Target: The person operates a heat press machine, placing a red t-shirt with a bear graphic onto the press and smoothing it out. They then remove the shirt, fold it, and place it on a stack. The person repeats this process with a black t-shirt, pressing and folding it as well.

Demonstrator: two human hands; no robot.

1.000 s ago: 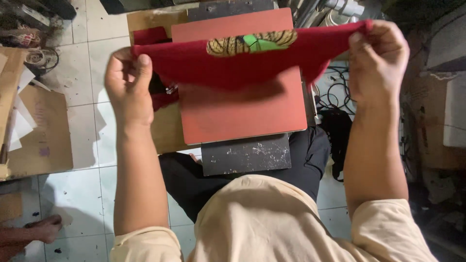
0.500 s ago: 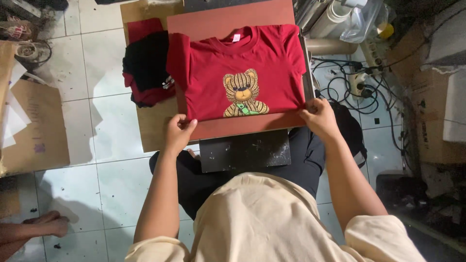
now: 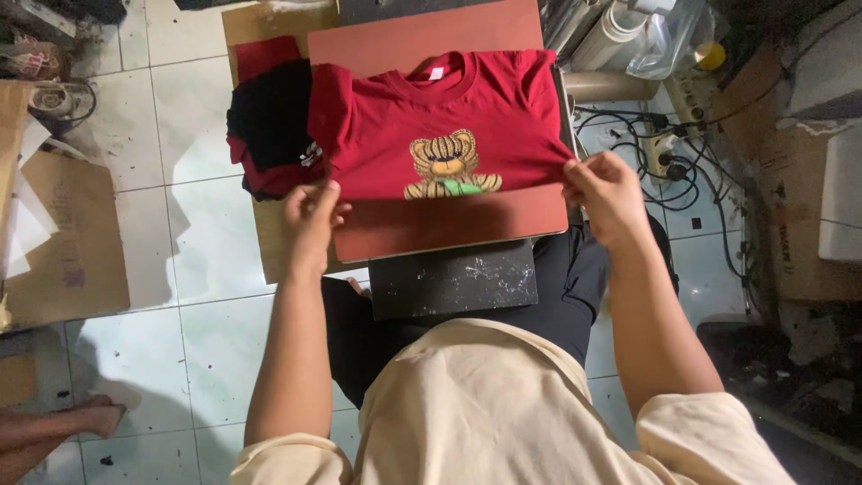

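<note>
Change: red t-shirt (image 3: 440, 126) hem, flat on my red pad (image 3: 449, 229) just before — now lifted
Hands: left hand (image 3: 310, 216) and right hand (image 3: 606, 193) each pinch a hem corner — folding looks begun

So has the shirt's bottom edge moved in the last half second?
Yes. The shirt's hem has gone up the red pad, away from the pad's near edge, covering the bear's legs.

The scene is seen through a single head-worn camera, aimed steeply down over the wearer's chest and forearms. The reddish flat press pad (image 3: 449, 229) is viewed from close above, with white tiled floor (image 3: 197, 233) taken in at left.
</note>
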